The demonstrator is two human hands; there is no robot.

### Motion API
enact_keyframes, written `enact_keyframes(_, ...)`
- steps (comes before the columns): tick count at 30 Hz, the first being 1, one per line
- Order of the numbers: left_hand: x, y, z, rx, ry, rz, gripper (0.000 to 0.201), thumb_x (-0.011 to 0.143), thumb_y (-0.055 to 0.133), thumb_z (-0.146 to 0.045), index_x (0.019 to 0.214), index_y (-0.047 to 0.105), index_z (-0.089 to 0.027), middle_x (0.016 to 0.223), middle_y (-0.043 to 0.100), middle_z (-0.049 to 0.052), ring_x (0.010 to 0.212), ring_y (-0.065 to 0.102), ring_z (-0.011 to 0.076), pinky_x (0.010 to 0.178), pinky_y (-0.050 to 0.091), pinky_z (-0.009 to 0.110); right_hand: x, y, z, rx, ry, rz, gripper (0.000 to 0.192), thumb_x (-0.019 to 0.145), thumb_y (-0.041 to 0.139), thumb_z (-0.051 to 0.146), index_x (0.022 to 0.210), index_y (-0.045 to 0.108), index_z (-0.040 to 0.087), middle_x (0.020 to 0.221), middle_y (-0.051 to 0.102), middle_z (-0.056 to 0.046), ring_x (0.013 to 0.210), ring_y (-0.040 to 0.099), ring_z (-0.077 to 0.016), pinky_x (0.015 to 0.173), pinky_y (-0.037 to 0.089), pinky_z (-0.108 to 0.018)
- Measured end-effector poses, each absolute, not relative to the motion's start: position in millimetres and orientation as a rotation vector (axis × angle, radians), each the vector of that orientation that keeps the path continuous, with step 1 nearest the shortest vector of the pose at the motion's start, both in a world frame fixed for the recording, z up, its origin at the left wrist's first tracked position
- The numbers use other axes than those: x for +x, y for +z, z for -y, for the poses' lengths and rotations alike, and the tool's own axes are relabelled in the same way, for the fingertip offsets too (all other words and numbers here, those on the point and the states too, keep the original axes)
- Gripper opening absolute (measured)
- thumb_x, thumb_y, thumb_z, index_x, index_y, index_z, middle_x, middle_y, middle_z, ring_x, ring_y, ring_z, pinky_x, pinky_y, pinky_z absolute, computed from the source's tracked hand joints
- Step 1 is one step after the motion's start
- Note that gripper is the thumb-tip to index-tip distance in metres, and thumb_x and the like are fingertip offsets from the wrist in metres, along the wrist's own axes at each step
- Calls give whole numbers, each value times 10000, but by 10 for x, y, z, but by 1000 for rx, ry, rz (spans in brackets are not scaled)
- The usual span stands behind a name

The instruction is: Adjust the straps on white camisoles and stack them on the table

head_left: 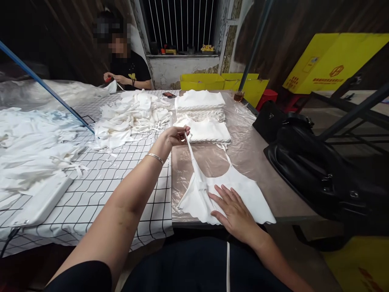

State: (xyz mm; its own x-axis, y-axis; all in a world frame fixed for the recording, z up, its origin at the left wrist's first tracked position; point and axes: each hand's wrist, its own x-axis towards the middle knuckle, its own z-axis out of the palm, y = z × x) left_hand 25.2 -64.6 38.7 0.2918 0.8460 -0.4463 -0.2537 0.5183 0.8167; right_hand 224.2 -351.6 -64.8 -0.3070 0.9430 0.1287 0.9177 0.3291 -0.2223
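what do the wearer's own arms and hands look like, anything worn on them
Both forearms are bare, with no gloves on either hand. The left hand has a thin silver-coloured bangle round its wrist. The right hand shows no ring, watch or band that can be made out. A dark sleeve covers the left upper arm at the bottom edge of the picture. No markings are visible.

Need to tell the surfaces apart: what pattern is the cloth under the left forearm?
White cloth with a black grid of squares, clearest in the head view, under the left hand.
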Motion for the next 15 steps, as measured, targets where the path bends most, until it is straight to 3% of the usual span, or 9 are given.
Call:
enact_keyframes(6, 249, 652, 404, 755, 1016, -1041, 105, 870, 562, -109, 807, 627, -162, 695, 699, -14, 599, 655, 97, 682, 466, 247, 2231, -680, 3541, -1673, 172, 2350, 496, 970, 425, 497, 1438, 454, 337, 1550, 358, -39, 1451, 285, -263, 1170, 270, -532)
enact_keyframes(10, 262, 893, 557, 1062, 1246, -910, 80, 893, 592, -161, 890, 671, -153, 790, 725, 19, 745, 680, 108, 764, 489, 236, 2289, -607, 3502, -1659, 368, 2310, 494, 944, 470, 515, 1402, 505, 334, 1536, 382, -46, 1447, 292, -283, 1166, 261, -551)
enact_keyframes(15, 385, 1069, 1227, 1612, 1095, -727, 185, 759, 670, -26, 841, 758, -167, 974, 743, 57, 1054, 647, 185, 941, 491, 283, 2451, -156, 3131, -1476, 945, 1748, 426, 893, 536, 536, 1156, 683, 235, 1215, 668, -96, 1164, 598, -266, 1000, 466, -458)
